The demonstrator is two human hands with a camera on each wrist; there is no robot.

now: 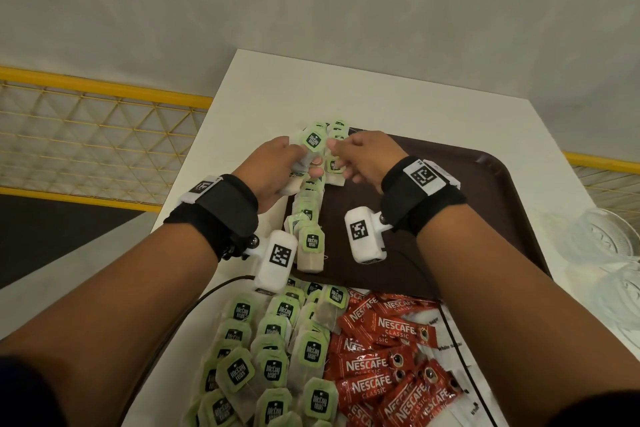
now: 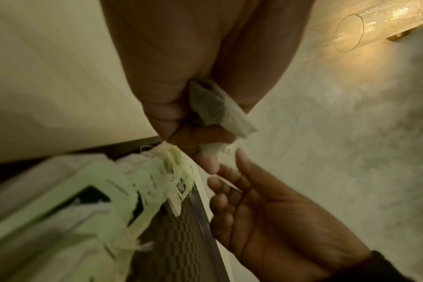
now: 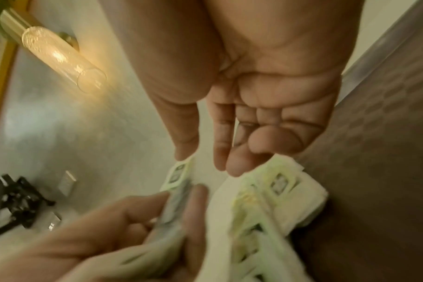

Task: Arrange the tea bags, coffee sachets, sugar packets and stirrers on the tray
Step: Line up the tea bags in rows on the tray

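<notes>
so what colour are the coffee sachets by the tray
Red with white lettering; the coffee sachets show best in the head view, heaped just off the near edge of the tray.

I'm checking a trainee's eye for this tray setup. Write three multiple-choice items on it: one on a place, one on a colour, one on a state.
1. Where does the row of tea bags on the tray lie?
A. along its left side
B. along its right edge
C. across its middle

2. What colour are the coffee sachets?
A. blue
B. red
C. yellow

3. What is the left hand doing?
A. lying flat on the table
B. hanging with nothing in it
C. gripping a bunch of tea bags

Answers:
1. A: in the head view the row runs down the tray's left side, and the rest of the brown surface is bare.
2. B: the Nescafe sachets near the camera are red.
3. C: the left wrist view shows its fingers curled round tea bags.
</notes>
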